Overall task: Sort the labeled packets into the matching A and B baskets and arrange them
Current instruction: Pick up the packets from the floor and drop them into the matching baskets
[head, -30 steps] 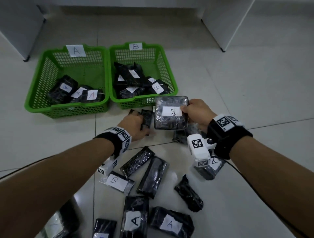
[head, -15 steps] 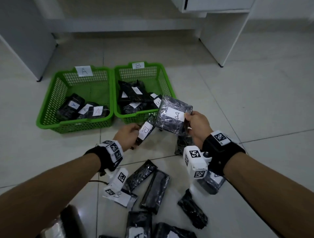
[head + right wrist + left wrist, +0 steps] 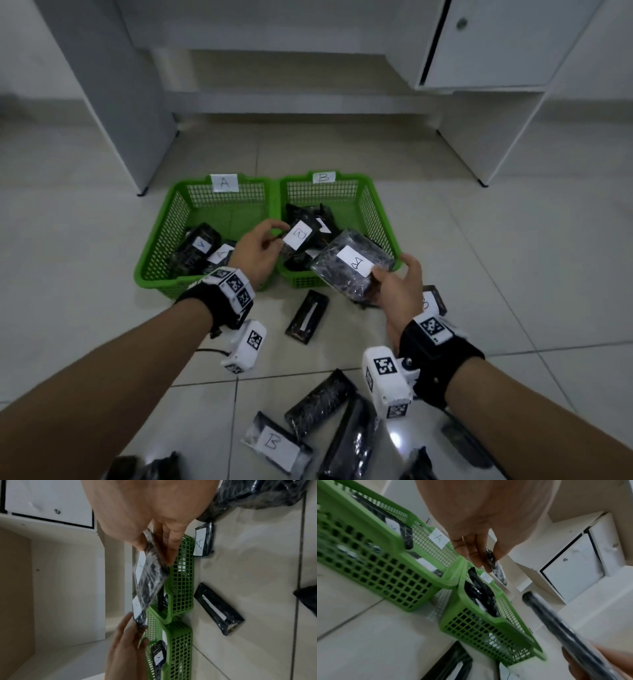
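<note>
Two green baskets stand side by side on the floor, basket A [image 3: 168,236] left and basket B [image 3: 376,219] right, each with dark packets inside. My left hand [image 3: 279,234] pinches a small dark packet labelled B [image 3: 298,236] by its end, above basket B's near left part; the same small packet [image 3: 494,563] shows edge-on between thumb and fingers. My right hand [image 3: 394,270] grips a large dark packet labelled B [image 3: 352,267], tilted over basket B's front right corner. In the right wrist view that large packet [image 3: 150,574] lies between thumb and fingers.
Loose packets lie on the tiles in front of the baskets: a face-down one [image 3: 306,320], one labelled B [image 3: 274,445], several unlabelled ones [image 3: 320,401], and one [image 3: 430,301] by basket B's right corner. A white cabinet [image 3: 496,41] and desk panel [image 3: 113,102] stand behind.
Both hands have moved forward from the floor pile to above basket B. The left hand has picked up the small B packet. The right hand still carries the large one.
</note>
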